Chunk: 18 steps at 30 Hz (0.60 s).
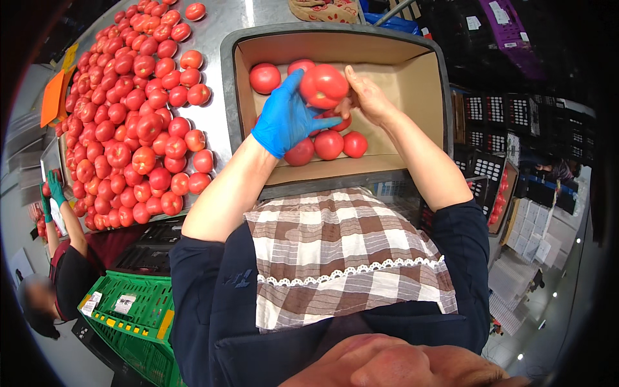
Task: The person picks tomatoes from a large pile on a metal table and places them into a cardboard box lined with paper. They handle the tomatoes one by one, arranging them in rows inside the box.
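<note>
A large ripe tomato is raised above a paper-lined crate, between my two hands. My left hand, in a blue disposable glove, supports it from the left, index finger and thumb spread around it. My bare right hand is at its right side, fingers curled under its lower edge and thumb beside its upper edge. Below lies the dark-rimmed crate lined with brown paper. Tomatoes sit in it along the back left, including one tomato, and near the front, like another tomato. Some are partly hidden by my hands.
A large heap of tomatoes covers the metal table on the left. A co-worker in green gloves handles a tomato at far left. Green plastic crates stand at lower left. Stacked black crates are on the right.
</note>
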Motion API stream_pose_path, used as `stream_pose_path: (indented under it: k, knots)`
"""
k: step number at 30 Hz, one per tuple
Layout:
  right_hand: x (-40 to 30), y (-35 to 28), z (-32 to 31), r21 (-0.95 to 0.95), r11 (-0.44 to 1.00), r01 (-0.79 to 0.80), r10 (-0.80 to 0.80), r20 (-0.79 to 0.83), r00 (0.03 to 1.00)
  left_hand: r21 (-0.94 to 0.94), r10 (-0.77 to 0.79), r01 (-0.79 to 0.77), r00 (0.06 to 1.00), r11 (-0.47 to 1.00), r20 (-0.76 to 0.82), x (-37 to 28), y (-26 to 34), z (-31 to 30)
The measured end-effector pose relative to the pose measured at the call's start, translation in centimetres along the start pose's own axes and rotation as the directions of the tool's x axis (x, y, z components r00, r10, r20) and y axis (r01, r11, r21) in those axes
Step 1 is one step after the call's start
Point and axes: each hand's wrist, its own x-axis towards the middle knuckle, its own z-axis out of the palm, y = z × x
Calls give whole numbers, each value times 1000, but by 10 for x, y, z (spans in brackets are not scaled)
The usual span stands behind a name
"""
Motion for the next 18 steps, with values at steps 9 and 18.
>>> stream_pose_path:
  k: [9, 18]
  knots:
    - [22, 79, -10, -929, 365, -58, 88, -27, 996, 209, 117, -61, 956, 976, -270, 13, 11, -42]
    - [46, 89, -11, -883, 466, -59, 37, -47, 998, 172, 200, -146, 911, 974, -361, 14, 26, -50]
